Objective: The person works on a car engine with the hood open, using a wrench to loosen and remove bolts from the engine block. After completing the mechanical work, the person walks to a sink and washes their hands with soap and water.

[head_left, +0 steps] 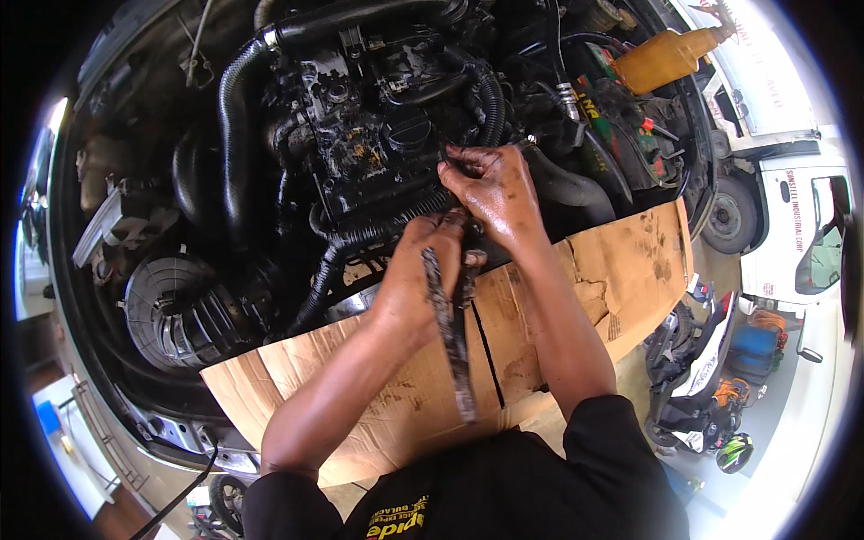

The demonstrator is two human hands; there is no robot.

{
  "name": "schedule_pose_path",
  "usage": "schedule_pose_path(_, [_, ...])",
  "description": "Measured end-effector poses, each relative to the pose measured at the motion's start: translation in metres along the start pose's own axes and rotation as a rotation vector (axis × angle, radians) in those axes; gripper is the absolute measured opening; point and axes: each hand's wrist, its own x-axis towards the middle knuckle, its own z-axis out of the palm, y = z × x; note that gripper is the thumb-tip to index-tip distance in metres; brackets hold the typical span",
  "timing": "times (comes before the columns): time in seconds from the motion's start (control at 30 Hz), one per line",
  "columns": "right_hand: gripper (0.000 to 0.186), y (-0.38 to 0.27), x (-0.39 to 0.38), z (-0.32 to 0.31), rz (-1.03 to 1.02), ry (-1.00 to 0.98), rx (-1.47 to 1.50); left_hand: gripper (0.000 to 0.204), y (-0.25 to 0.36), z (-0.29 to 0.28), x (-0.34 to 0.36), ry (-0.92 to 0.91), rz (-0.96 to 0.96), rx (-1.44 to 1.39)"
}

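My left hand [425,265], smeared with dark grease, is closed at the near edge of the engine [369,135]. A long, dark, mottled strip [448,346] hangs from it toward my body; its upper end is partly hidden by the hand. Just beyond, on the right, my right hand [504,189] is closed with its fingertips pinched together, beside the round black oil filler cap [409,129]. What those fingers grip is hidden. A black corrugated conduit [396,219] runs across the engine front, passing behind my left hand.
Stained cardboard [594,279] covers the car's front edge below my arms. To the left sits a round ribbed air intake housing [171,297]. A battery [621,135] stands at right, with an amber plastic bottle [670,61] beyond. A motorcycle [693,369] and white vehicle [801,225] stand farther right.
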Motion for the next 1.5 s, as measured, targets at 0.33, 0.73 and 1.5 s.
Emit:
schedule_pose_path(0.33, [0.043, 0.008, 0.008, -0.016, -0.06, -0.036, -0.2, 0.017, -0.032, 0.015, 0.009, -0.101, 0.12, -0.126])
schedule_pose_path(0.73, [0.065, -0.08, -0.028, -0.009, -0.223, -0.152, 0.125, 0.046, 0.028, -0.028, 0.041, 0.281, 0.771, -0.031])
schedule_pose_path(1.5, [0.021, -0.113, 0.035, 0.049, -0.654, 0.143, -0.765, 0.043, 0.085, -0.076, 0.043, 0.099, 0.675, -0.102])
